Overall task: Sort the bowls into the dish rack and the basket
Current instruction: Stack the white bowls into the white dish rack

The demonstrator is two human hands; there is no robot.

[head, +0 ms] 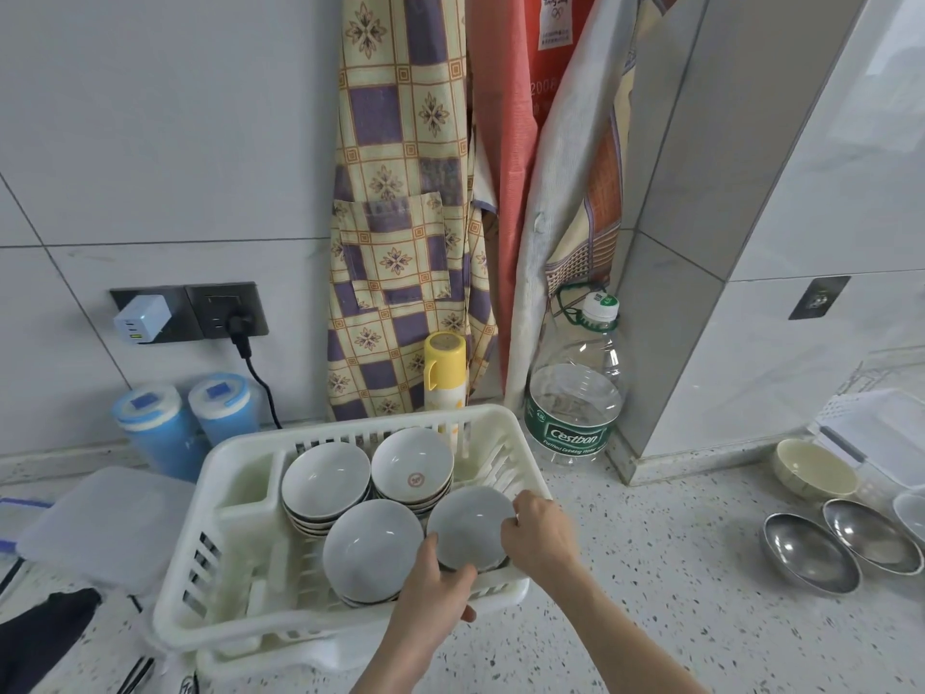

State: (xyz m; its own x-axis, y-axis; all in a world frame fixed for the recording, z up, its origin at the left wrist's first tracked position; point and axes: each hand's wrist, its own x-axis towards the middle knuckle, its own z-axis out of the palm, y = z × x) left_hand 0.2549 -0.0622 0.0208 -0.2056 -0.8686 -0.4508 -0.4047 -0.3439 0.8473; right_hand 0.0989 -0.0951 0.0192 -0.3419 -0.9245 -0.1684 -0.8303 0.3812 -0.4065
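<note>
A white plastic dish rack (240,498) stands on the counter and holds several stacks of white bowls. Both hands hold one white bowl (468,525) at the rack's near right corner. My left hand (440,588) grips its near rim, thumb on the edge. My right hand (538,530) pinches its right rim. Other bowl stacks sit at the back left (325,480), back middle (413,468) and front middle (373,548). On the counter at the far right lie two steel bowls (808,551) (871,533) and a cream bowl (813,468).
A big empty water bottle (575,393) stands right of the rack by a tiled pillar. A yellow flask (444,368) stands behind the rack. Two blue canisters (150,423) and a lidded box (105,523) are at the left. A white basket (881,428) sits far right.
</note>
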